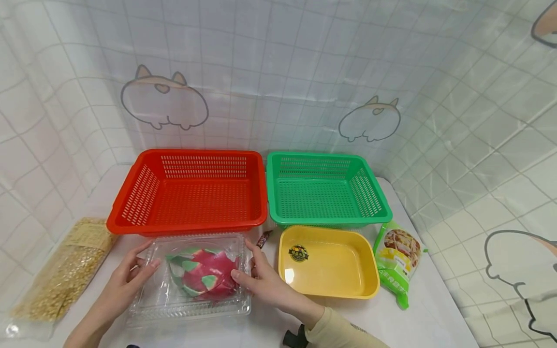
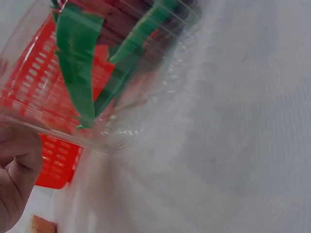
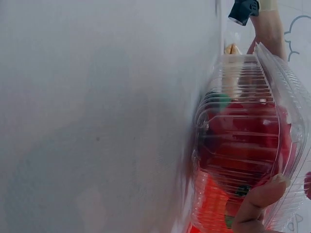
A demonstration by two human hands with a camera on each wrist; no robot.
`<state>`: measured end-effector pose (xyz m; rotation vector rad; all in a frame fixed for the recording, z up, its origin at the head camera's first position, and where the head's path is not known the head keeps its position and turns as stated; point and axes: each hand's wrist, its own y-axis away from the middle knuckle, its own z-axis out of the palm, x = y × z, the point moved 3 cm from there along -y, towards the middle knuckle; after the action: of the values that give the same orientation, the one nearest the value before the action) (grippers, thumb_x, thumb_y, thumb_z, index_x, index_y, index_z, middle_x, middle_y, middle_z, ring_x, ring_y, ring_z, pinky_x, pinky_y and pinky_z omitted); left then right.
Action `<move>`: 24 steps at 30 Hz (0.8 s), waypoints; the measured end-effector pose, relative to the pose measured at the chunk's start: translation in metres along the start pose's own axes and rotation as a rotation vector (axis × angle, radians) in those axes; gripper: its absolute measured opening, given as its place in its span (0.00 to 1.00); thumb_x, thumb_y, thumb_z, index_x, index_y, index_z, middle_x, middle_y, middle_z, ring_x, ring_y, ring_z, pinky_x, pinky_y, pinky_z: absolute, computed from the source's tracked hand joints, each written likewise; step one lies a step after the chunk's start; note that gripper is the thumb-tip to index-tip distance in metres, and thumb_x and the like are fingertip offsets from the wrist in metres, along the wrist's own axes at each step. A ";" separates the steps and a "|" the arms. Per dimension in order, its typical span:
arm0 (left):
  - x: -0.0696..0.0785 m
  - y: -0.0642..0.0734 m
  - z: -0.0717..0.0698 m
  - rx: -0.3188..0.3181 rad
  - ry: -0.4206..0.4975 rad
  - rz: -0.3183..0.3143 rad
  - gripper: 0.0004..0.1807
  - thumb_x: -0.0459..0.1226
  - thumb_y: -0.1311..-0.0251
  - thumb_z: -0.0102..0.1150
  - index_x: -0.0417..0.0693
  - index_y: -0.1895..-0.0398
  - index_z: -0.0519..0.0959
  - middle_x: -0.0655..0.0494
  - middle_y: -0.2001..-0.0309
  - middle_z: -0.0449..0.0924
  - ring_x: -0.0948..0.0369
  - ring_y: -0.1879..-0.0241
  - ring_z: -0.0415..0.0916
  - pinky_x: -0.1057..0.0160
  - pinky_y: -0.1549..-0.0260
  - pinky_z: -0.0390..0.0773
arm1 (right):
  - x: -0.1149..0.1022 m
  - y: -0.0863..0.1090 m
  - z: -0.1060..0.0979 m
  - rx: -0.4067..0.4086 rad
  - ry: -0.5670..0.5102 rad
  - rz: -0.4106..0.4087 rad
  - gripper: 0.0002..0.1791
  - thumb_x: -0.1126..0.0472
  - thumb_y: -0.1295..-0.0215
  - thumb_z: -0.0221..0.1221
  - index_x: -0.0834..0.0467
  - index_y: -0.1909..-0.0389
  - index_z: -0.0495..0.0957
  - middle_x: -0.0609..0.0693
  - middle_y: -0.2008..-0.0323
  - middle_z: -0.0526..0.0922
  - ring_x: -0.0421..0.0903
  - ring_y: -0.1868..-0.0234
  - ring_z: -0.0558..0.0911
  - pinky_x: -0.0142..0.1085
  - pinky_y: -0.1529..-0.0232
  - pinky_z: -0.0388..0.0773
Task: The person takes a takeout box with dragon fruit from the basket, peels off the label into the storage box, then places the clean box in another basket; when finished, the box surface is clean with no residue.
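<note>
A clear plastic clamshell box [image 1: 191,309] lies near the table's front, its lid down. Inside it is a pink dragon fruit [image 1: 208,275] with green scales, seen through the plastic. My left hand [image 1: 124,280] pinches the box's left edge, thumb on top and fingers at the side. At the right edge my right hand [image 1: 270,285] grips the box, its thumb over the lid. The right wrist view shows the ribbed side wall [image 3: 238,126] and the thumb [image 3: 265,196] at the rim. In the left wrist view, fingers [image 2: 19,170] hold the rim.
Behind the box stand a red basket [image 1: 204,231] and a green basket [image 1: 322,220]. A yellow tray [image 1: 328,270] is to the right, beside a green snack bag [image 1: 398,258]. A bag of yellow kernels [image 1: 65,270] lies left; a small dark-wrapped item [image 1: 263,239] lies behind my right hand.
</note>
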<state>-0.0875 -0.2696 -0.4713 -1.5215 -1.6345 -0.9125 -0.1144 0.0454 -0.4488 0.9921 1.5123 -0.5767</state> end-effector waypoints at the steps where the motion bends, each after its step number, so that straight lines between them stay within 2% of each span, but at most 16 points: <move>1: 0.001 0.001 0.000 0.009 0.001 0.017 0.33 0.40 0.27 0.53 0.44 0.24 0.55 0.58 0.67 0.67 0.64 0.76 0.65 0.64 0.79 0.66 | -0.001 0.001 0.000 0.004 0.004 -0.003 0.42 0.50 0.29 0.59 0.48 0.21 0.47 0.56 0.38 0.68 0.42 0.52 0.78 0.33 0.55 0.78; 4: 0.002 0.003 -0.001 0.023 0.001 0.050 0.31 0.38 0.27 0.54 0.45 0.25 0.57 0.59 0.68 0.66 0.64 0.77 0.65 0.63 0.80 0.65 | -0.001 0.004 0.000 0.015 0.027 -0.008 0.42 0.50 0.29 0.59 0.48 0.21 0.47 0.54 0.40 0.69 0.41 0.55 0.77 0.32 0.58 0.77; 7: 0.003 0.007 -0.003 0.032 0.011 0.056 0.28 0.36 0.28 0.54 0.49 0.27 0.60 0.60 0.68 0.66 0.64 0.78 0.66 0.63 0.80 0.65 | -0.002 0.005 0.001 0.014 0.030 -0.019 0.42 0.50 0.29 0.60 0.48 0.21 0.48 0.53 0.46 0.71 0.40 0.60 0.76 0.31 0.62 0.77; 12: 0.011 0.012 -0.007 0.026 0.026 0.025 0.18 0.35 0.27 0.51 0.51 0.37 0.63 0.64 0.66 0.68 0.65 0.75 0.69 0.64 0.79 0.66 | -0.005 0.009 -0.001 -0.001 0.010 -0.028 0.41 0.48 0.29 0.59 0.47 0.22 0.49 0.51 0.59 0.71 0.40 0.67 0.75 0.30 0.67 0.76; 15: 0.016 0.015 -0.007 0.018 0.034 -0.009 0.15 0.35 0.26 0.50 0.49 0.41 0.61 0.65 0.65 0.69 0.68 0.70 0.71 0.66 0.77 0.68 | -0.008 0.013 -0.003 -0.013 -0.023 -0.027 0.41 0.49 0.29 0.59 0.46 0.22 0.48 0.51 0.58 0.70 0.40 0.65 0.76 0.31 0.67 0.78; 17: 0.018 0.016 -0.006 0.013 0.026 -0.029 0.17 0.37 0.25 0.49 0.44 0.40 0.60 0.65 0.63 0.68 0.69 0.69 0.71 0.66 0.76 0.69 | -0.010 0.016 -0.005 -0.016 -0.035 -0.017 0.41 0.49 0.29 0.59 0.45 0.22 0.49 0.51 0.57 0.71 0.40 0.63 0.77 0.32 0.65 0.79; 24: 0.030 0.020 0.000 0.019 0.014 0.021 0.19 0.35 0.26 0.50 0.40 0.39 0.60 0.67 0.58 0.68 0.74 0.64 0.72 0.70 0.71 0.71 | -0.017 0.024 -0.017 -0.022 -0.072 0.000 0.40 0.50 0.29 0.59 0.43 0.22 0.49 0.53 0.54 0.66 0.42 0.60 0.78 0.34 0.63 0.80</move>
<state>-0.0692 -0.2536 -0.4442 -1.5128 -1.6101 -0.8923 -0.1039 0.0673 -0.4252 0.9443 1.4519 -0.5889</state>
